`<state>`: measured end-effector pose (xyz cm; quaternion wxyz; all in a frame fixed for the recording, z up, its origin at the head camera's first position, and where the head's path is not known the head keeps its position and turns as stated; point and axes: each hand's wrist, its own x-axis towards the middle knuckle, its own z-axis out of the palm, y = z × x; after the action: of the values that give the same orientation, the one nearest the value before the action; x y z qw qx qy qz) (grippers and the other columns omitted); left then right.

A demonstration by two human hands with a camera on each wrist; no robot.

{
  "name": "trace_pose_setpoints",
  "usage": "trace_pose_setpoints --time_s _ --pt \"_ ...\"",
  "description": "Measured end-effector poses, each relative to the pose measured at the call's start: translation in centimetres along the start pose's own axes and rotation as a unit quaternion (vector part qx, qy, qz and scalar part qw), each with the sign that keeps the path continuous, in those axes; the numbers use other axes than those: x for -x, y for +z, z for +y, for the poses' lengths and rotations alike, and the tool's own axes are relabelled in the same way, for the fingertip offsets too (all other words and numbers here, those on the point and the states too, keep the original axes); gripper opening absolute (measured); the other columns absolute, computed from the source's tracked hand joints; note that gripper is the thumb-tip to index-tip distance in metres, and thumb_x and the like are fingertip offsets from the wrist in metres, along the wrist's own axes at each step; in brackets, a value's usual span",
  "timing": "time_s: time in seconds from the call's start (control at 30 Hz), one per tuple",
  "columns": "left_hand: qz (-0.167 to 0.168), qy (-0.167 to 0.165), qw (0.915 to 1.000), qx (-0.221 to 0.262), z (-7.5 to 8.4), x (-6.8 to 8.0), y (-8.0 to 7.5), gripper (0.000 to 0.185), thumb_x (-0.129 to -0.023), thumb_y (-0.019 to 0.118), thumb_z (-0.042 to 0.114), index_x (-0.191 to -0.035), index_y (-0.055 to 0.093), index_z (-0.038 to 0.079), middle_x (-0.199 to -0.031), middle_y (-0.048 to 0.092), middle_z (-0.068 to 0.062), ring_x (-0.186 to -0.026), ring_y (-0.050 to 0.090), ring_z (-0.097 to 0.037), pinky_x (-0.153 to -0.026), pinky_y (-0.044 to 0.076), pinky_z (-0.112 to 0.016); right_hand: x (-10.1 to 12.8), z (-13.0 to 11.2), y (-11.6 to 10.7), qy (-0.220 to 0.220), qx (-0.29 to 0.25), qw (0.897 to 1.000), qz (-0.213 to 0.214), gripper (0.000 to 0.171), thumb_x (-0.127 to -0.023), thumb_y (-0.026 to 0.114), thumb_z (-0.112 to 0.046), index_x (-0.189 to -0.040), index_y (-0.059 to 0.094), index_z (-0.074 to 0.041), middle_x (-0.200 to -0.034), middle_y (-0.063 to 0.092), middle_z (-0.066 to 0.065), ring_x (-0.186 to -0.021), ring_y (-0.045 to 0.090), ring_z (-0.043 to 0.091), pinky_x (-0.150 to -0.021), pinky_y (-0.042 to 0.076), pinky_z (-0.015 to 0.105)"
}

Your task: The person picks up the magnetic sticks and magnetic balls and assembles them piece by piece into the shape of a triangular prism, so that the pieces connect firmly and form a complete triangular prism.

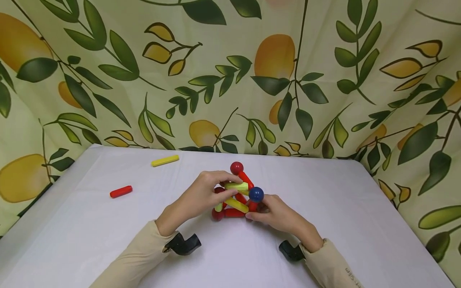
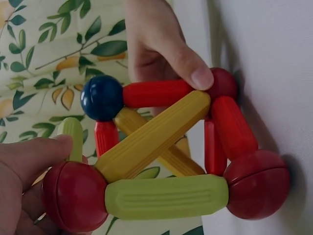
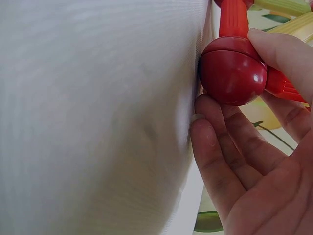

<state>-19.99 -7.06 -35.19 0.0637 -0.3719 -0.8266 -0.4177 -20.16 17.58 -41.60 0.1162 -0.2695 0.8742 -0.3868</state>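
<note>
A: Quick one. Frame [image 1: 235,196] of sticks and balls sits mid-tabletop [image 1: 324,192]. Left hand [image 1: 201,196] comes in from 7 o'clock, fingers curled round the upper yellow-green stick [image 1: 236,186]. Right hand [image 1: 277,212] comes from 5 o'clock, thumb and fingers pinching the red ball [image 3: 232,71] at the frame's near-right base corner.

B: Risks?

A: My read: the joints look like ball-to-stick butt contacts, so a sideways tug from the left hand could pop the stick off and fold the top. The blue ball [image 1: 256,194] hangs at the 3 o'clock side on just a few stick ends; a knock from the right thumb could free it, and it would roll. The red top ball [image 1: 236,168] at 12 o'clock is the highest point, so it probably goes first if the frame twists.

B: Anything else?

A: If the right hand lifts its corner ball, the base could skid on the smooth cloth. Loose red stick [image 1: 121,191] at 9 o'clock and yellow stick [image 1: 165,161] at 11 o'clock lie well apart from the frame, no hazard.

B: Writing, brands?

A: None on the toys. Small print on the right sleeve [image 1: 335,264] cuff, too small to read. Backdrop [image 1: 230,72] is lemon-and-leaf print, no text.
</note>
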Motion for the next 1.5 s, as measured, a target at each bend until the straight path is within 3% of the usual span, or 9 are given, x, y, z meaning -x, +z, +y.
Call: trace_pose_setpoints --time_s 0.67,1.1,1.3,1.5 --pt "-0.04 0.014 0.9991 -0.008 -0.3 0.3 0.8 0.025 -0.085 0.076 0.006 -0.11 0.074 0.005 -0.102 0.075 -0.006 -0.085 0.068 -0.01 -0.077 0.055 -0.015 0.1 -0.3 -0.1 -0.01 -0.006 1.0 0.001 0.03 -0.09 0.074 -0.027 -0.114 0.064 -0.013 -0.094 0.07 -0.004 -0.084 0.064 0.008 -0.08 0.053 0.023" --pt "-0.076 -0.031 0.9965 -0.017 0.4 0.5 -0.8 0.03 -0.084 0.079 0.01 -0.113 0.073 0.01 -0.107 0.073 -0.003 -0.088 0.063 -0.01 -0.071 0.055 -0.018 0.1 -0.4 -0.1 -0.01 0.007 1.0 0.001 0.032 -0.09 0.074 -0.025 -0.117 0.063 -0.012 -0.1 0.07 -0.002 -0.089 0.064 0.009 -0.085 0.054 0.024" --pt "-0.069 -0.024 0.9973 -0.009 0.5 0.6 -1.3 0.024 -0.088 0.075 0.016 -0.112 0.074 0.013 -0.102 0.073 0.003 -0.087 0.061 -0.007 -0.073 0.054 -0.022 0.3 -0.1 -0.3 -0.004 0.013 1.0 0.0 0.036 -0.091 0.072 -0.021 -0.124 0.06 -0.011 -0.106 0.07 0.0 -0.093 0.064 0.012 -0.088 0.054 0.028" --pt "-0.052 -0.017 0.9979 -0.033 0.2 0.7 -1.8 0.021 -0.091 0.073 0.018 -0.111 0.074 0.014 -0.1 0.073 0.007 -0.089 0.061 -0.007 -0.082 0.054 -0.025 0.3 0.0 -0.6 0.019 0.005 1.0 -0.001 0.042 -0.092 0.07 -0.021 -0.13 0.056 -0.009 -0.114 0.069 0.004 -0.099 0.066 0.016 -0.093 0.056 0.038"
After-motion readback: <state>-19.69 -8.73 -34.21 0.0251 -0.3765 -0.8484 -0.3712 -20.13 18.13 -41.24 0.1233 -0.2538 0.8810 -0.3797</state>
